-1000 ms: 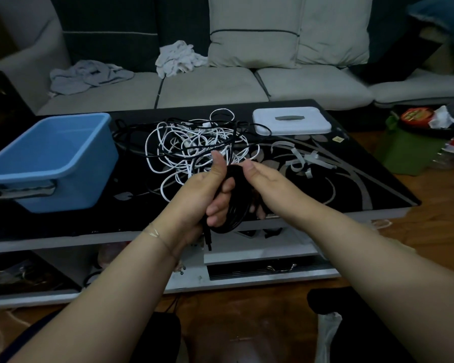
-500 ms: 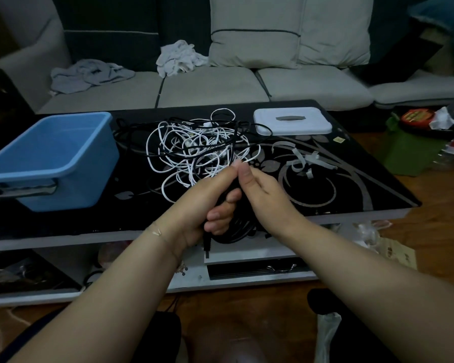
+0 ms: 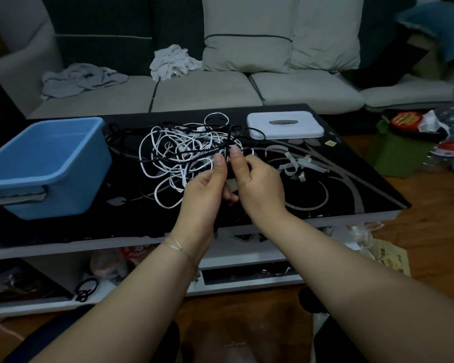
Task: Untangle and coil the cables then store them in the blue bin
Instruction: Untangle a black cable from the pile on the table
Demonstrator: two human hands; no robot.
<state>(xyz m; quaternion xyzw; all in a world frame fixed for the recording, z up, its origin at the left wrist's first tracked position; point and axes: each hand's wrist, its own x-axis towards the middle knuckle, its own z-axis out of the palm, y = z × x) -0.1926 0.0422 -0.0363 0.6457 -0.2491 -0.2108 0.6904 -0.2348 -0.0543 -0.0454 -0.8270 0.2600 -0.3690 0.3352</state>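
A tangle of white and black cables (image 3: 184,153) lies on the black table (image 3: 351,195), right of the blue bin (image 3: 45,163), which looks empty. My left hand (image 3: 207,187) and my right hand (image 3: 257,184) meet over the table's middle, just in front of the tangle. Both grip a coiled black cable (image 3: 231,184) between them, thumbs up and close together. Most of that coil is hidden behind my fingers. A black strand runs up from my thumbs into the tangle.
A white lidded box (image 3: 285,125) sits at the table's back right. Loose white strips (image 3: 296,166) lie right of my hands. A sofa with cloths stands behind. A green bin (image 3: 396,150) with clutter is on the floor at right.
Both hands have lifted and moved forward over the table with the black coil, from in front of its edge to just before the tangle. The thumbs have come closer together.
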